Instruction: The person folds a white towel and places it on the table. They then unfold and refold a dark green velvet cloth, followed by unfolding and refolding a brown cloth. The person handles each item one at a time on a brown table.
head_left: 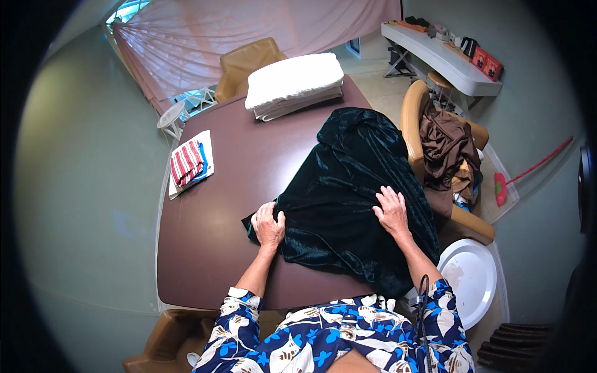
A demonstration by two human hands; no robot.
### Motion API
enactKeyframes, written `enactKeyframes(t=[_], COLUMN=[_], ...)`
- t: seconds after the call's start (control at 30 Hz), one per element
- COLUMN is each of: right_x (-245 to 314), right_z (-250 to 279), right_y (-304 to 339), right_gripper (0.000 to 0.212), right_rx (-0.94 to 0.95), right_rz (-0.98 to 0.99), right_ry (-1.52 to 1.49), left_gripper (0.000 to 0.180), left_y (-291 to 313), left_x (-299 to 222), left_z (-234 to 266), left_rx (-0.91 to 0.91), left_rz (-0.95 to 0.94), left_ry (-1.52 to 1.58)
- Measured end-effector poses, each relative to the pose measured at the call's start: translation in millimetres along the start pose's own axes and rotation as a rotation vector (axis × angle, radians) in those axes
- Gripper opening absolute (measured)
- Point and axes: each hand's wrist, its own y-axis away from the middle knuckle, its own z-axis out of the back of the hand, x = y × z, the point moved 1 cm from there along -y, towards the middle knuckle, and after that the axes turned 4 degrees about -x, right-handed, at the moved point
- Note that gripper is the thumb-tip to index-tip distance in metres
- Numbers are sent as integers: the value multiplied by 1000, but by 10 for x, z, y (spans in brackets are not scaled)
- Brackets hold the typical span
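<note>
My left hand (268, 226) and right hand (392, 212) lie spread, gripping nothing, on green velvet (348, 177) draped past the table's (211, 248) right edge. Far-right red boxes (487, 64) bear unreadable print.

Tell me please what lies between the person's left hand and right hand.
In the head view, a creased dark green velvet cloth lies between the left hand and the right hand.
</note>
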Motion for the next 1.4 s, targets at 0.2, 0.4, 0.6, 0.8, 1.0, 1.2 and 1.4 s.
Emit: enactKeyframes(t=[0.2, 0.4, 0.6, 0.8, 1.0, 1.2, 1.4], right_x=[5, -20, -94, -97, -140, -131, -152], right_z=[25, -25, -44, -149, -120, -177, -212], right_y=[-1, -15, 6, -15, 8, -19, -7], right_gripper=[34, 35, 33, 31, 28, 22, 21], right_rx=[-12, -53, -96, -74, -126, -208, -227], right_rz=[-9, 16, 32, 0, 0, 47, 8], right_ry=[-25, -5, 9, -35, -17, -4, -56], left_gripper=[34, 34, 33, 33, 35, 34, 33], left_y=[-7, -8, -31, -27, -46, -54, -55], left_x=[-2, 32, 14, 86, 52, 61, 55], left_z=[9, -24, -67, -43, -98, -54, -54], left_rx=[7, 5, 1, 12, 52, 47, 50], left_rz=[6, -6, -45, -79, -51, -86, -97], left_ry=[-2, -21, -35, -95, -101, -94, -107])
